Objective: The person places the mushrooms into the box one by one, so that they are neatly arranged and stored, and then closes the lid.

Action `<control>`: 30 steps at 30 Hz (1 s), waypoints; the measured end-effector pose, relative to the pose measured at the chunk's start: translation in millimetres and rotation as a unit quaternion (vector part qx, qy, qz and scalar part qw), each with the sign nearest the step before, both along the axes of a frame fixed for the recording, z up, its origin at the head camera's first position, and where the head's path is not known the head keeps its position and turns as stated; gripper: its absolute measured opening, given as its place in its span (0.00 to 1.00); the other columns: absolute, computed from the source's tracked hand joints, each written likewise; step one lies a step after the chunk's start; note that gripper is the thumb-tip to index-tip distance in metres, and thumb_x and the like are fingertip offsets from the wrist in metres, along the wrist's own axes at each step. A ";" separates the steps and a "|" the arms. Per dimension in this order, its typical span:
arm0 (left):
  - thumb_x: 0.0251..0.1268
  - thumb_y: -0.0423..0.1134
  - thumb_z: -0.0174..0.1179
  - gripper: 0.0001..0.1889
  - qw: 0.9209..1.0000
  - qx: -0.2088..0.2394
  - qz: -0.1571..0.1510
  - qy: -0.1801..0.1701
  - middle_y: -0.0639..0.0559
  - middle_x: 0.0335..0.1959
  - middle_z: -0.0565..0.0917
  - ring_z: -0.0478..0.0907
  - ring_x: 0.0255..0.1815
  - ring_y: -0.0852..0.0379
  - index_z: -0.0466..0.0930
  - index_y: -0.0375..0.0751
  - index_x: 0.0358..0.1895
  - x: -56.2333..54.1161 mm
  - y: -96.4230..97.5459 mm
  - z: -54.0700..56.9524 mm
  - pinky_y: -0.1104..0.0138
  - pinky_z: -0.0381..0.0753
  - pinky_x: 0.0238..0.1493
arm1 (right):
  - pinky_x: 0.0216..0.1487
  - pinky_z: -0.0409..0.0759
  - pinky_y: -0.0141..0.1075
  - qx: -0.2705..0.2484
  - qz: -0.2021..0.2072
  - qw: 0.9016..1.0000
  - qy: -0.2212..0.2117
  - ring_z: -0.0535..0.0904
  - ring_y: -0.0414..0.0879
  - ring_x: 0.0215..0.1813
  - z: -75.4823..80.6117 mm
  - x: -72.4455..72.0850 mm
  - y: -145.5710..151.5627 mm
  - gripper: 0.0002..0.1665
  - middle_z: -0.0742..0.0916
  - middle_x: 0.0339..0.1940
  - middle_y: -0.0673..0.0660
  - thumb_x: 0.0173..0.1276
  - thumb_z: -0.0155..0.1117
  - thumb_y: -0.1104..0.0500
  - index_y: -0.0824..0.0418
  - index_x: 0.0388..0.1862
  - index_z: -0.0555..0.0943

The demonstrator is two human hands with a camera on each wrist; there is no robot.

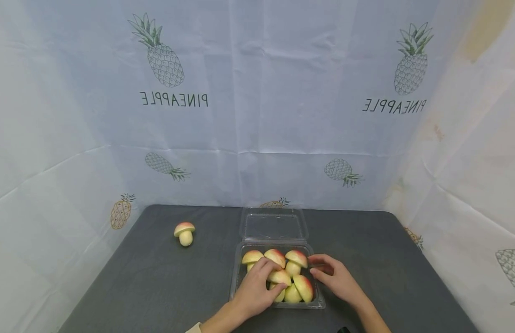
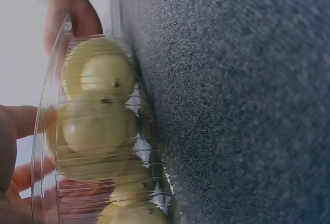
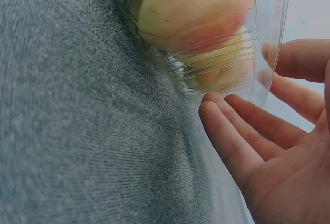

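Observation:
A clear plastic clamshell box (image 1: 319, 303) lies on the dark table, its lid (image 1: 276, 225) folded back. Several mushroom-shaped pieces with red-yellow caps and pale stems fill the box. My left hand (image 1: 257, 286) reaches over the left side and holds one mushroom-shaped piece (image 1: 281, 277) between thumb and fingers. Beside the right wall, my right hand (image 1: 337, 280) has its fingertips at the rim and holds no piece. In the right wrist view its fingers (image 3: 232, 136) extend loosely by the box wall. The left wrist view shows pieces (image 2: 98, 121) through the clear side.
One more mushroom-shaped piece (image 1: 184, 234) stands on the table (image 1: 165, 277) at the back left, outside the box. White cloth (image 1: 278, 115) with pineapple prints hangs behind and at both sides. A small black object (image 1: 344, 329) shows at the bottom edge.

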State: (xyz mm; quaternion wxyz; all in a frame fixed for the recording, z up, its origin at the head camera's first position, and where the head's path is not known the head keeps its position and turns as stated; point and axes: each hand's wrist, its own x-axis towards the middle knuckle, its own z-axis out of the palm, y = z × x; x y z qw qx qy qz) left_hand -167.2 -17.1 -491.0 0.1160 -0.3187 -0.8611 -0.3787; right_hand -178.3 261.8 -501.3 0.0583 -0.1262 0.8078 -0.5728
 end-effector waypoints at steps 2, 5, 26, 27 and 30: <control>0.64 0.45 0.71 0.14 1.000 -0.010 0.002 -0.004 0.59 0.46 0.77 0.75 0.46 0.63 0.80 0.46 0.47 -0.2 -0.1 0.6 0.66 0.80 0.46 | 0.50 0.84 0.35 -0.001 0.001 1.000 0.000 0.81 0.60 0.60 -0.3 -0.1 0.3 0.26 0.79 0.64 0.71 0.76 0.63 0.57 0.69 0.67 0.74; 0.64 0.45 0.71 0.14 1.000 -0.022 0.002 -0.009 0.59 0.44 0.76 0.73 0.44 0.64 0.80 0.46 0.46 -0.6 -0.4 1.0 0.67 0.79 0.45 | 0.50 0.84 0.35 -0.002 0.002 1.000 0.002 0.81 0.60 0.59 -0.4 -0.3 0.5 0.26 0.79 0.63 0.71 0.76 0.64 0.57 0.69 0.67 0.74; 0.71 0.45 0.65 0.12 0.999 -0.044 0.019 -0.010 0.54 0.46 0.82 0.80 0.44 0.55 0.83 0.42 0.49 -3.0 -27.1 27.2 0.64 0.81 0.40 | 0.50 0.84 0.35 0.004 -0.004 1.000 0.001 0.82 0.51 0.58 0.2 -0.4 0.0 0.26 0.79 0.63 0.70 0.75 0.65 0.56 0.68 0.66 0.75; 0.70 0.43 0.66 0.10 0.999 -0.039 0.024 0.004 0.54 0.46 0.82 0.80 0.45 0.55 0.83 0.42 0.47 -3.5 -29.8 28.0 0.63 0.81 0.41 | 0.50 0.84 0.35 0.005 -0.004 1.000 0.001 0.83 0.51 0.57 0.2 -0.5 0.1 0.26 0.79 0.63 0.70 0.75 0.65 0.56 0.68 0.66 0.75; 0.69 0.40 0.67 0.07 0.998 -0.025 0.039 0.034 0.55 0.44 0.83 0.81 0.46 0.55 0.84 0.43 0.44 -5.8 -39.0 30.4 0.61 0.82 0.43 | 0.49 0.84 0.35 0.005 -0.003 1.000 0.003 0.83 0.48 0.56 0.6 -0.8 0.1 0.26 0.80 0.63 0.70 0.75 0.65 0.57 0.69 0.66 0.75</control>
